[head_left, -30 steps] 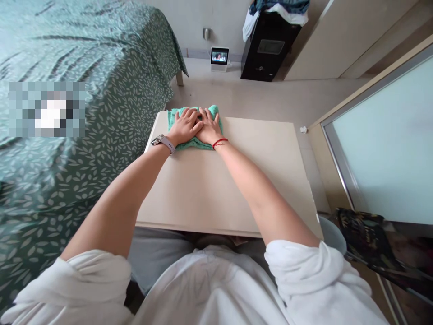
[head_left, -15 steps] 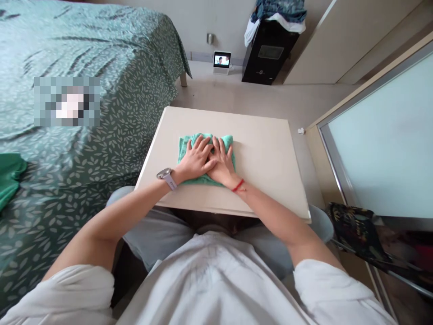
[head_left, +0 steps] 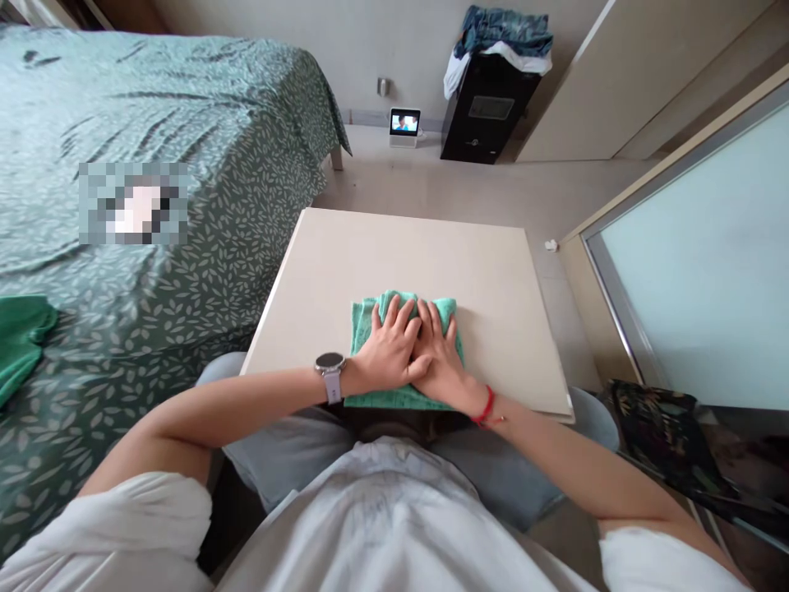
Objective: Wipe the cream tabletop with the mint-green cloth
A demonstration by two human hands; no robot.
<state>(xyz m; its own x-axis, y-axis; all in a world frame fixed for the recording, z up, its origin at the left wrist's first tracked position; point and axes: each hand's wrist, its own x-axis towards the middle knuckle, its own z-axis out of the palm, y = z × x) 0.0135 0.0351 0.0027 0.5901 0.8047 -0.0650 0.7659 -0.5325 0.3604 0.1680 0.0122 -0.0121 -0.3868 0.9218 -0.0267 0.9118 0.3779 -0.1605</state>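
Note:
A folded green towel (head_left: pixel 363 321) lies on the cream tabletop (head_left: pixel 400 247), its near edge at the table's front edge. Flat on its left half rests my left hand (head_left: pixel 391 349), fingers spread and pointing away from me; a watch (head_left: pixel 329 362) is on that wrist. My right hand (head_left: pixel 440 358) presses on the towel's right half, fingers stretched out, with a red string bracelet (head_left: pixel 486 407) at the wrist. The left thumb overlaps the back of the right hand, hiding the right thumb.
On the left is a bed with a green leaf-pattern sheet (head_left: pixel 234 205) and a green cloth (head_left: pixel 25 341). A small screen device (head_left: pixel 404 123) and a black cabinet (head_left: pixel 486 115) stand by the wall. At right is a frosted-glass panel (head_left: pixel 703 247).
Both hands and the towel under them have slid toward me and to the right, from the table's middle to its front edge. The hands keep the same flat, overlapping pose.

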